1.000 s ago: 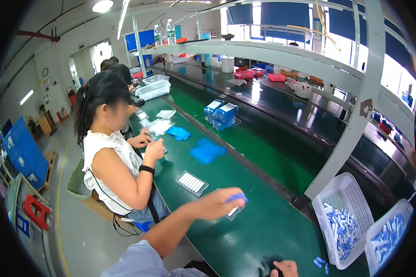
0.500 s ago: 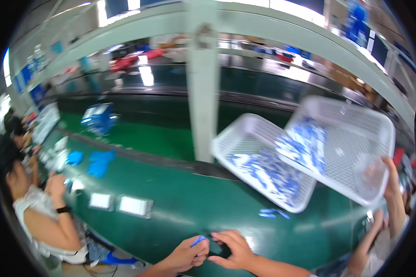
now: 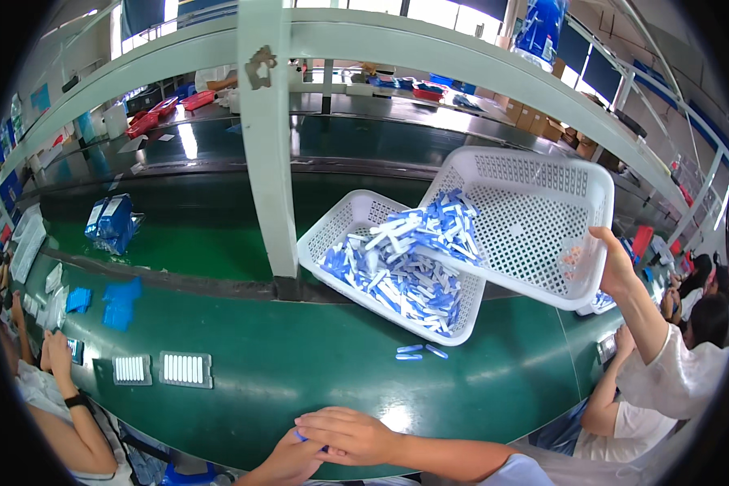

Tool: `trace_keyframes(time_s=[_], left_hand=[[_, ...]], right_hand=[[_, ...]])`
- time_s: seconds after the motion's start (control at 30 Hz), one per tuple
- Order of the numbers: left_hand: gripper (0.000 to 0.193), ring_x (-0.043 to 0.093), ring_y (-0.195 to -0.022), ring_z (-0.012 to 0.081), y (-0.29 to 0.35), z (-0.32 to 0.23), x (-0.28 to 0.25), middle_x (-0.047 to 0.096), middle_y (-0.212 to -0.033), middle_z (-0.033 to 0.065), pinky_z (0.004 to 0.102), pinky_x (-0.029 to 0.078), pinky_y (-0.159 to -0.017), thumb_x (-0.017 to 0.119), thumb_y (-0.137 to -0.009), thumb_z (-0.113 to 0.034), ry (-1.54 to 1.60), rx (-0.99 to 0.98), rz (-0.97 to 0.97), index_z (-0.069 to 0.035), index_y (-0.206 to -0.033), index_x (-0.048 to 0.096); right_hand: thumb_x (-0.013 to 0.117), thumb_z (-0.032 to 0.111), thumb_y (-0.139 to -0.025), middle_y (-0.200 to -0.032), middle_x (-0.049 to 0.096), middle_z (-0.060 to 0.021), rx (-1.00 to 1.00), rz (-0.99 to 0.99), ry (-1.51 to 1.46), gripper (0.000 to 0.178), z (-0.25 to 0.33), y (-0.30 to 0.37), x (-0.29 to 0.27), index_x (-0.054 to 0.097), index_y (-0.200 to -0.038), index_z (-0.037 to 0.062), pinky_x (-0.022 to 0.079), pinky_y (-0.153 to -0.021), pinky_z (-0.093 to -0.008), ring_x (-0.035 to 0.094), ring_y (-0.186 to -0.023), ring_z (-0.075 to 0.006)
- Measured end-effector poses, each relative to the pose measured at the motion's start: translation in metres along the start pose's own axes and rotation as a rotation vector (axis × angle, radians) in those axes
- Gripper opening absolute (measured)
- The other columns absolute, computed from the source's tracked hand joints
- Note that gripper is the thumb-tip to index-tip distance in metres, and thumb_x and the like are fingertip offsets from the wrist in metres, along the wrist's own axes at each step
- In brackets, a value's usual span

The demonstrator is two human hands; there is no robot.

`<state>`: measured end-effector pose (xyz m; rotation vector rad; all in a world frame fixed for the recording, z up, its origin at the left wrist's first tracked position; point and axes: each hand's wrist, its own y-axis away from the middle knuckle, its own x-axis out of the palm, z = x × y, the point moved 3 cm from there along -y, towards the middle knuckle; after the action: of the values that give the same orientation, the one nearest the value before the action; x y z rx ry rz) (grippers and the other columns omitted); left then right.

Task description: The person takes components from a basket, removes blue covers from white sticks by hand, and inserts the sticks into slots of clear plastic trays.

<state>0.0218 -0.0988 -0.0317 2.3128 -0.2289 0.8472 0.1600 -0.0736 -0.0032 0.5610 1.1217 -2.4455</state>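
Note:
My left hand [image 3: 287, 460] is closed near the table's front edge, with a bit of a small blue plastic piece [image 3: 301, 436] showing between its fingers. Over it lies my right hand [image 3: 352, 433], its fingers bent together across the left one, so most of the piece is hidden. Three loose blue-and-white plastic pieces [image 3: 409, 348] rest on the green table farther right. Behind them a white perforated basket [image 3: 312, 247] holds many similar pieces. Another person's hand [image 3: 616, 263] grips a second white basket [image 3: 535, 162], tilted above the first with pieces bunched at its lower end.
Two clear trays of white sticks, one of them a larger tray [image 3: 186, 382], sit to the left, with blue packets [image 3: 121, 304] behind. A pale post [image 3: 267, 154] rises at the table's far edge. Co-workers sit at both sides.
My right hand has come down over the left; before, its fingers were apart. The view has swung, shifting the scene left. The second basket is still held tilted over the first.

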Motion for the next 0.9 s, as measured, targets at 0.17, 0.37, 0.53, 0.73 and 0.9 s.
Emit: trace_keyframes(time_s=[0.17, 0.37, 0.53, 0.73, 0.9], left_hand=[[0.011, 0.057, -0.075, 0.0117, 0.034, -0.035, 0.003, 0.061, -0.090, 0.0036, 0.0258, 0.047, -0.067, 0.050, -0.102, -0.007, -0.205, 0.111, 0.026, -0.003, -0.107, 0.059], [0.019, 0.062, -0.091, 0.0151, 0.051, -0.049, -0.036, 0.067, -0.098, 0.0069, 0.0300, 0.051, -0.081, 0.049, -0.107, -0.016, -0.452, 0.561, -0.177, -0.003, -0.102, 0.062], [0.024, 0.064, -0.111, 0.0312, 0.064, -0.053, -0.040, 0.070, -0.116, 0.0214, 0.0432, 0.043, -0.098, 0.052, -0.105, -0.024, -1.082, 1.365, -0.428, -0.005, -0.093, 0.061], [0.022, 0.047, -0.136, 0.0434, 0.061, -0.065, -0.052, 0.060, -0.133, 0.0312, 0.0521, 0.026, -0.113, 0.052, -0.101, -0.019, -0.944, 1.242, -0.531, -0.002, -0.091, 0.061], [0.017, 0.060, -0.118, 0.0371, 0.066, -0.068, -0.069, 0.067, -0.116, 0.0273, 0.0473, 0.044, -0.101, 0.055, -0.099, -0.015, -0.745, 1.174, -0.420, 0.001, -0.095, 0.061]], right_hand=[[0.083, 0.022, -0.081, -0.142, 0.054, -0.0180, 0.020, 0.128, -0.036, 0.069, 0.024, -0.030, 0.000, 0.052, -0.138, -0.0018, 0.050, -0.104, -0.0458, 0.060, -0.122, -0.0369], [0.069, 0.018, -0.095, -0.162, 0.024, -0.0209, 0.325, 0.133, -0.558, 0.086, 0.030, -0.034, 0.038, 0.013, -0.159, 0.0060, 0.032, -0.119, -0.0440, 0.032, -0.147, -0.0363], [0.039, 0.022, -0.109, -0.167, 0.010, -0.0163, 0.773, 0.112, -1.396, 0.071, 0.034, -0.022, 0.085, -0.008, -0.161, 0.0102, 0.015, -0.125, -0.0420, 0.015, -0.154, -0.0296], [0.037, 0.029, -0.111, -0.158, 0.034, -0.0139, 0.760, 0.208, -1.182, 0.056, 0.027, -0.017, 0.114, 0.025, -0.157, 0.0000, 0.026, -0.121, -0.0384, 0.032, -0.147, -0.0216], [0.064, 0.015, -0.099, -0.129, 0.064, -0.0101, 0.695, 0.250, -1.301, 0.042, 0.020, -0.047, 0.111, 0.056, -0.137, -0.0023, 0.050, -0.100, -0.0351, 0.062, -0.115, -0.0184]])
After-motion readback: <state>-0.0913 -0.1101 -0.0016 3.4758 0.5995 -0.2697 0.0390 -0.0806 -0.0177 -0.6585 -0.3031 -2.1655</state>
